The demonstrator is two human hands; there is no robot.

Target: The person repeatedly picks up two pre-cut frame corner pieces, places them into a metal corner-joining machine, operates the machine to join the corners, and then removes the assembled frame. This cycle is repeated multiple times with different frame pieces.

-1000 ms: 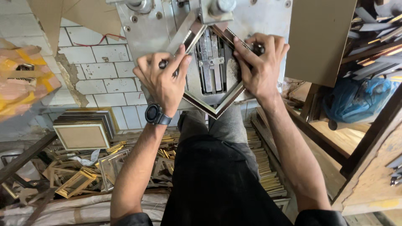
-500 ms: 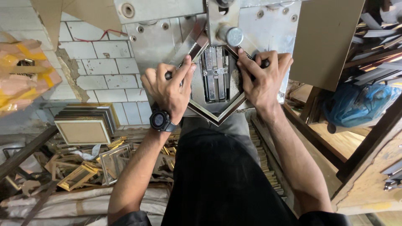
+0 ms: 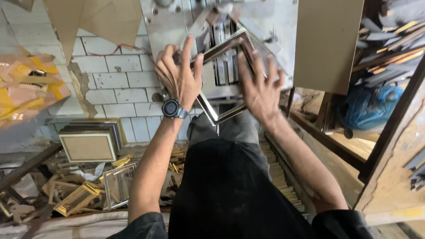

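On metal plate [image 3: 177, 26], both hands grip frame [image 3: 221, 113]

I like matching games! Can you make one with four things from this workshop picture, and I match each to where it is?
Things:
1. wristwatch
2. picture frame
3. blue bag
4. yellow wrapping

Places:
A. far left, against the wall
B. on the left hand's wrist
C. on the right, under the shelf
D. held between both hands, with the right hand on its right side

Pairs: 1-B, 2-D, 3-C, 4-A
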